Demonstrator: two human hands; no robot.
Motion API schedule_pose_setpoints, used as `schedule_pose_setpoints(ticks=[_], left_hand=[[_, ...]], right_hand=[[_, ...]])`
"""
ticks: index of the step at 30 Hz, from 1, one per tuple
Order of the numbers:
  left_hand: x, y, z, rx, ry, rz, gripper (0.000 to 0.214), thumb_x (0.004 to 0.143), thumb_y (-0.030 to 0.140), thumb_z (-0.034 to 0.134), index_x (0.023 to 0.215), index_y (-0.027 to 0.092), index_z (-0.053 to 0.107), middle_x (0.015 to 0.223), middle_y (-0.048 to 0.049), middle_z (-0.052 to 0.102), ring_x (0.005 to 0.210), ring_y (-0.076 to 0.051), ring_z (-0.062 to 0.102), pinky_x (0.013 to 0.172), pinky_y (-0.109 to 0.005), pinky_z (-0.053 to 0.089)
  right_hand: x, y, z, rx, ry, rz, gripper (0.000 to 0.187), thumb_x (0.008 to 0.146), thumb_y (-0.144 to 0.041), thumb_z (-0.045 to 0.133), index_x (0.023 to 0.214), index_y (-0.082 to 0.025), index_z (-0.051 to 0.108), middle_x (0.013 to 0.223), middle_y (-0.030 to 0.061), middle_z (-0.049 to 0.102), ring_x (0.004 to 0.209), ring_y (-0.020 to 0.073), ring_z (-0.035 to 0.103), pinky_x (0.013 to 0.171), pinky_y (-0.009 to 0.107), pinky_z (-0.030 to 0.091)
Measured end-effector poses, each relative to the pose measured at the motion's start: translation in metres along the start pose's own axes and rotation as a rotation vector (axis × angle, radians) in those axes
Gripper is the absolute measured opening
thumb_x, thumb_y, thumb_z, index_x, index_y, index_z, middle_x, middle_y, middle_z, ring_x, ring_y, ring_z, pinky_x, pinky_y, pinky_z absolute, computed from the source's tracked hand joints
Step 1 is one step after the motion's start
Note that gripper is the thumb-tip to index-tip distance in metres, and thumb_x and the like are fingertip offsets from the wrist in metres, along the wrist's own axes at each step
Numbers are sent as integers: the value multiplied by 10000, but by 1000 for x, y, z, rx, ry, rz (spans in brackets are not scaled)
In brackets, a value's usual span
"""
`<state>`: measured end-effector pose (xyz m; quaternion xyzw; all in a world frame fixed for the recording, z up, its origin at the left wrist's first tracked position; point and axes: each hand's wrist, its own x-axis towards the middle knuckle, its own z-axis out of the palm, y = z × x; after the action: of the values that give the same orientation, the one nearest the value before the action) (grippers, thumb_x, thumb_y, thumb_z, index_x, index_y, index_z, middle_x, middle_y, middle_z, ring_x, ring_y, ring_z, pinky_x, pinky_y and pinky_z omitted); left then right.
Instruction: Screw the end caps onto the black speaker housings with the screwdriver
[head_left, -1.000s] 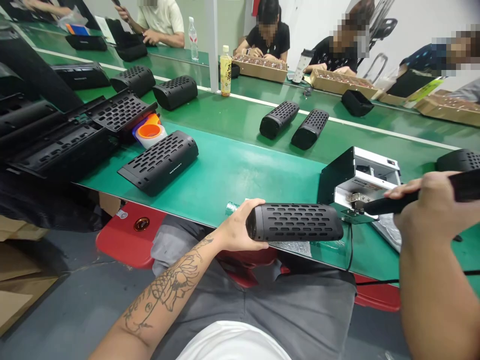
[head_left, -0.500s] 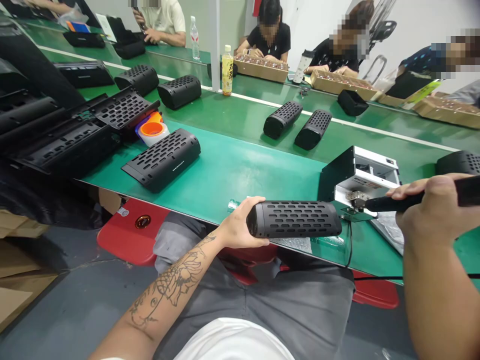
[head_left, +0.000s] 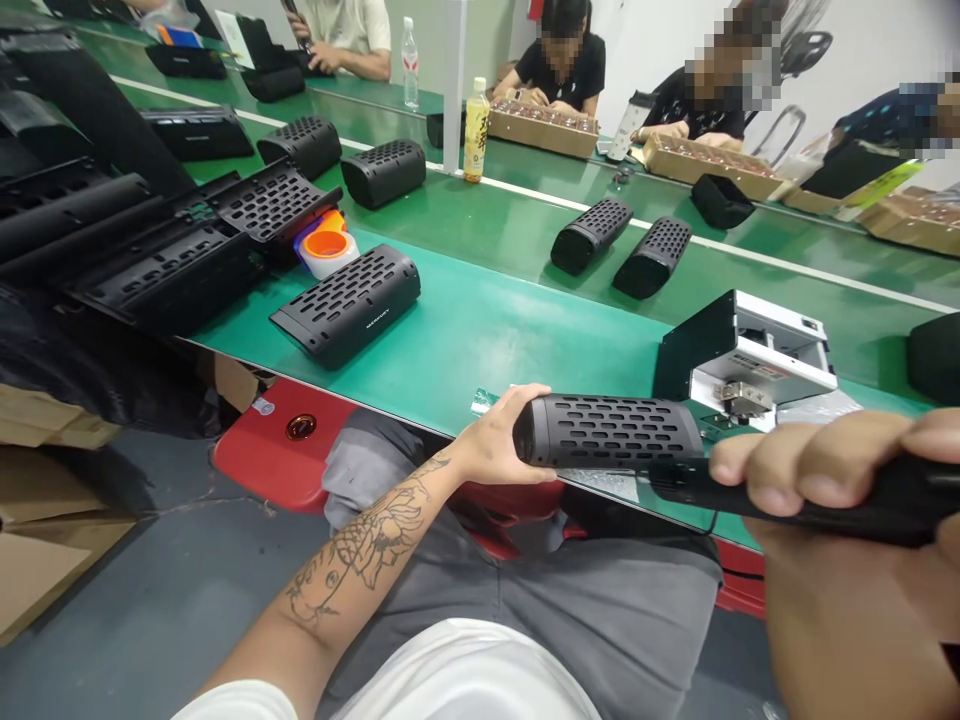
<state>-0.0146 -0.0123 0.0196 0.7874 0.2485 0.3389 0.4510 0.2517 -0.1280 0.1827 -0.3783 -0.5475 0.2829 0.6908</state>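
Note:
My left hand (head_left: 508,438) is wrapped round the left end of a black perforated housing (head_left: 619,428), held lengthwise at the front edge of the green bench. In my right hand (head_left: 832,465) is a black electric screwdriver (head_left: 694,482), lying almost level. Its tip end is by the lower right side of the housing; I cannot tell whether they touch. Just behind stands a black and white screw feeder (head_left: 750,350) with a small metal block on its front. Another perforated housing (head_left: 356,305), with white lettering, rests on the bench to the left.
Several more black housings (head_left: 652,258) lie across the bench (head_left: 495,320). Open housing shells (head_left: 172,250) and an orange and white tape roll (head_left: 328,248) are at the left. Bottles (head_left: 475,135) stand farther back, where people work at cardboard trays (head_left: 544,128). A red stool (head_left: 289,450) is below.
My right hand has brought the screwdriver away from the feeder's metal block, leftward and down to the housing. The left hand keeps its grip. The whole view has shifted slightly.

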Motion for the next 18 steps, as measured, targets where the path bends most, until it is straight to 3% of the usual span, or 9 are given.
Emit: schedule_pose_setpoints(ticks=[3, 6, 11, 18], left_hand=[[-1, 0, 2, -13, 18, 8, 1134, 713, 493, 1025, 1663, 264, 449, 1612, -160, 572, 1509, -378, 619, 1327, -553, 508], [-1, 0, 3, -20, 26, -4, 1139, 703, 500, 1030, 1662, 283, 455, 1607, -152, 575, 1494, -376, 629, 1316, -557, 520], [0, 0, 4, -41, 24, -8, 1162, 676, 526, 1041, 1659, 300, 464, 1594, -141, 588, 1472, -385, 641, 1291, -566, 542], [0, 4, 2, -27, 28, 14, 1088, 687, 492, 1037, 1609, 298, 493, 1544, -122, 621, 1436, -365, 649, 1240, -535, 577]], right_hand=[[2, 1, 57, 89, -114, -13, 243, 888, -488, 949, 1002, -294, 857, 643, 0, 697, 473, 230, 628, 469, 470, 619], [6, 12, 83, 116, -121, 13, 262, 883, -487, 966, 976, -272, 846, 652, -2, 706, 481, 209, 640, 502, 435, 629], [5, 24, 90, 88, -147, 70, 292, 876, -484, 979, 964, -272, 797, 651, -19, 686, 510, 193, 653, 548, 411, 641], [8, 28, 96, 120, -344, 130, 235, 912, -395, 948, 951, -278, 748, 642, -31, 672, 468, 156, 614, 517, 359, 602]])
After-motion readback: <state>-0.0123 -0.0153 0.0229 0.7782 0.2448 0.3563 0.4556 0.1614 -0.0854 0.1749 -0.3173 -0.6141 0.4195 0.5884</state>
